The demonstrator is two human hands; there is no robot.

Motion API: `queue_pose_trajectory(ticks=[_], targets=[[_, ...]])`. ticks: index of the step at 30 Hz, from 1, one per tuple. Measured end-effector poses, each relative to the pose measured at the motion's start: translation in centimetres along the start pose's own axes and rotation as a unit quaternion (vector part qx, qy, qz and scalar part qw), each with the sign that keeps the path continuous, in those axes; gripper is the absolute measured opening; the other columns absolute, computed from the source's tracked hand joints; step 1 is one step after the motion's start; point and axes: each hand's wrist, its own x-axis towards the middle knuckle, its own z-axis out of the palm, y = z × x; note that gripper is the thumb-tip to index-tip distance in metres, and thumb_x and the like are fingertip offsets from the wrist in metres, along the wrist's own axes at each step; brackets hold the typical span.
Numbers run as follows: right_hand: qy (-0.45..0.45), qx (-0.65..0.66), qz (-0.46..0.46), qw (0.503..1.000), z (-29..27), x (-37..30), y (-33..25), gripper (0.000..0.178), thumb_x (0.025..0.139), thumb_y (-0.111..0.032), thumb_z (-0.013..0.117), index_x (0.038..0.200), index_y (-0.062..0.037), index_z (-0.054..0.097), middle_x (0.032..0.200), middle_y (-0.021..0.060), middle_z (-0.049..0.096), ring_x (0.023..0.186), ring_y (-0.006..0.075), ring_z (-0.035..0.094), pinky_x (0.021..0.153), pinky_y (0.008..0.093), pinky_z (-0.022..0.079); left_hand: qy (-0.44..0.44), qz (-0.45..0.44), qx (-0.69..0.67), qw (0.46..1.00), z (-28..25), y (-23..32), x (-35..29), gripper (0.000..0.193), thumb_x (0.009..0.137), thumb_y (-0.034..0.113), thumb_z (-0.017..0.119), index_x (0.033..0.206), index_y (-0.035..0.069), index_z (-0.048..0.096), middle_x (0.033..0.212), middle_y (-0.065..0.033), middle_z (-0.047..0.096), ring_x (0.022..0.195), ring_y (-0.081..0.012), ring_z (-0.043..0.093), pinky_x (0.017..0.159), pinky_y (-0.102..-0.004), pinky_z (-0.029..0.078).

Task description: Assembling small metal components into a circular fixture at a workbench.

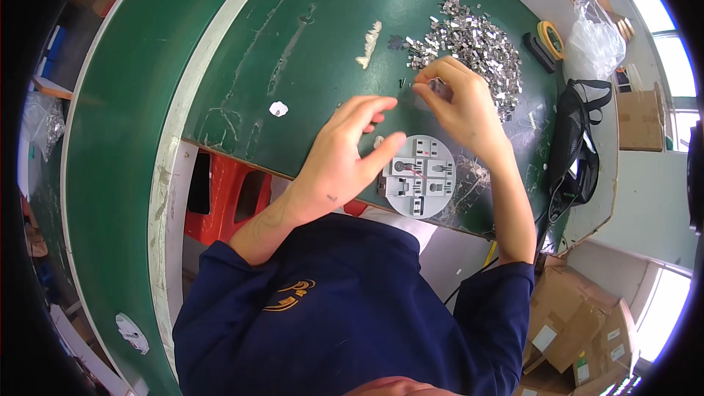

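Note:
My left hand (345, 150) is over the table's front edge with thumb and fingers apart and nothing between them. Its thumb tip reaches the upper left rim of a round grey plate (438, 204). Raised blocks, slots and small metal parts sit on that plate, and a thin red line shows near its middle. Beyond the plate, my right hand (462, 103) is closed, thumb and index tips drawn together; whatever they pinch is too small to make out. Partly hidden under its palm lies a translucent item (440, 89). Tiny dark pieces (402, 83) lie left of its fingertips.
A heap of small shiny metal pieces (477, 37) spreads behind my right hand. A cream-coloured strip (369, 44) and a white scrap (279, 108) lie on the green table (323, 59). At right are tape (550, 39), a black bag (576, 150) and a clear plastic bag (594, 40).

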Motion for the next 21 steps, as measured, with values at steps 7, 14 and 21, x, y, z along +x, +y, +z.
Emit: queue_pose_trajectory(ticks=[7, 14, 21], targets=[[0.052, 0.071, -0.079, 0.993, -1.5, -3.2, -3.7, 0.012, 0.08, 0.001, 0.074, 0.09, -0.0013, 0.068, 0.081, 0.0034, 0.065, 0.055, 0.0046, 0.041, 0.049, 0.0226, 0.032, -0.07, -0.172, -0.29, 0.939, -0.6, 0.8, 2.0, 0.022, 0.093, 0.004, 0.064, 0.111, -0.009, 0.063, 0.096, -0.0086, 0.07, 0.085, -0.0093, 0.063, 0.078, -0.0232, 0.05], [-0.002, 0.222, 0.072, 0.972, -3.1, -5.7, -4.0, 0.012, 0.079, 0.001, 0.075, 0.09, -0.0029, 0.071, 0.081, 0.0025, 0.066, 0.054, 0.0033, 0.04, 0.048, 0.0208, 0.028, 0.003, 0.111, -0.095, 0.989, 0.3, 1.6, 0.9, 0.017, 0.082, -0.002, 0.071, 0.099, -0.002, 0.07, 0.086, -0.0089, 0.069, 0.074, -0.0135, 0.063, 0.073, -0.0242, 0.049], [0.021, 0.211, 0.053, 0.976, -2.8, -8.6, -3.3, 0.012, 0.079, 0.0, 0.076, 0.09, -0.0043, 0.073, 0.08, 0.0047, 0.067, 0.053, 0.0066, 0.049, 0.048, 0.0215, 0.034, -0.027, 0.097, 0.001, 0.995, 1.7, 2.0, -0.8, 0.014, 0.077, 0.0, 0.076, 0.091, 0.001, 0.073, 0.094, -0.0053, 0.065, 0.081, -0.0173, 0.059, 0.07, -0.0271, 0.048]])
